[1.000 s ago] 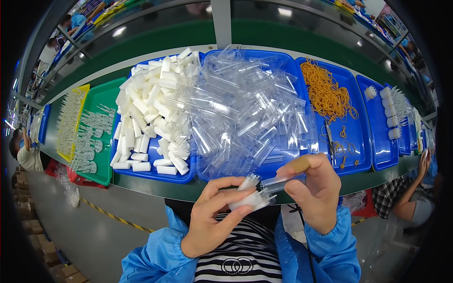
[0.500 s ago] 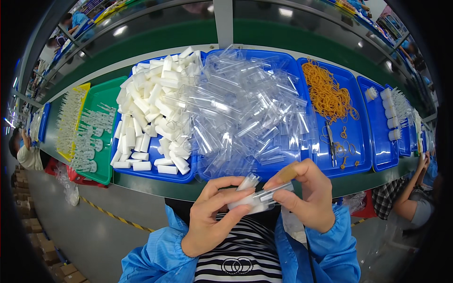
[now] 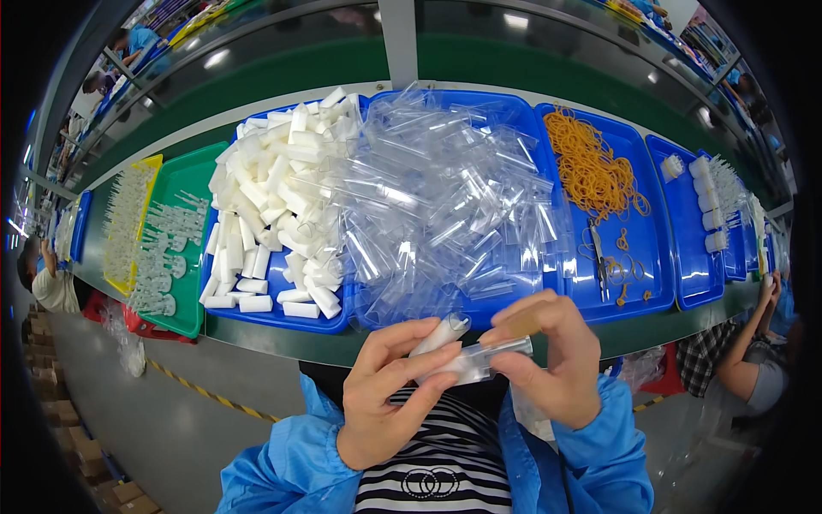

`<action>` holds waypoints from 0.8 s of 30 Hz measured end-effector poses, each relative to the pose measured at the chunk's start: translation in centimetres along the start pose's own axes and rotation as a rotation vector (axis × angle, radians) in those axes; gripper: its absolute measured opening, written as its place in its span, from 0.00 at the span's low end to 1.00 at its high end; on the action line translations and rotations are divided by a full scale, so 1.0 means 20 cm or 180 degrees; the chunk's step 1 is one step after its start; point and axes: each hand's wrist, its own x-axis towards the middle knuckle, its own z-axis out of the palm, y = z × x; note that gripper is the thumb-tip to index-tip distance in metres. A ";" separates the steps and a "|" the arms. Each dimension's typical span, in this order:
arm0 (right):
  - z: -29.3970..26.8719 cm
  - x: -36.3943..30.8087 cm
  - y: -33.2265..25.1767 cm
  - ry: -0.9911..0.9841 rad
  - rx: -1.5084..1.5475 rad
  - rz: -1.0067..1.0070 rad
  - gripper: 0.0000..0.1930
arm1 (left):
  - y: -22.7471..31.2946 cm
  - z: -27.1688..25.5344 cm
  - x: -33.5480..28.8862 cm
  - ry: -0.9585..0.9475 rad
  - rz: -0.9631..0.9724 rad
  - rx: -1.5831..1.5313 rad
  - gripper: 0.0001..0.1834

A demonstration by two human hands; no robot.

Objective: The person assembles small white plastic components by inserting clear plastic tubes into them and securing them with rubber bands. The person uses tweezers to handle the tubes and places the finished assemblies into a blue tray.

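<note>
Above my striped shirt, my left hand [image 3: 390, 385] holds two clear plastic tubes side by side, each with a white foam piece in it. The upper foam-filled tube [image 3: 442, 334] points up and right, its end showing past my fingers. The lower clear plastic tube [image 3: 505, 347] sticks out toward the right. At this tube's free end, the thumb and fingers of my right hand [image 3: 555, 364] close round it, slightly blurred. A tan covering is wrapped round one right finger. In front of my hands lies a heap of clear tubes [image 3: 428, 197].
White foam pieces [image 3: 282, 188] fill a blue tray [image 3: 282, 320] at left. Orange rubber bands [image 3: 591, 163] and scissors [image 3: 598, 261] lie in another blue tray [image 3: 658, 257]. Green [image 3: 190, 291] and yellow trays [image 3: 156, 171] hold small white parts. Other people sit at both sides.
The upper tube has turned a little, showing more of its white foam. My right fingers have lifted slightly and shifted at the lower tube's end.
</note>
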 end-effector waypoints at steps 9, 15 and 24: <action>-0.02 0.01 0.03 -0.0251 0.0515 0.0503 0.13 | -0.01 -0.03 0.01 -0.0319 -0.0080 -0.0431 0.20; -0.05 -0.01 0.03 0.0038 0.1350 0.0900 0.18 | -0.08 -0.02 -0.03 -0.0192 -0.0151 -0.1622 0.20; -0.03 0.02 0.06 -0.0536 0.1422 0.0618 0.18 | -0.05 -0.03 -0.01 -0.0469 -0.0425 -0.1596 0.28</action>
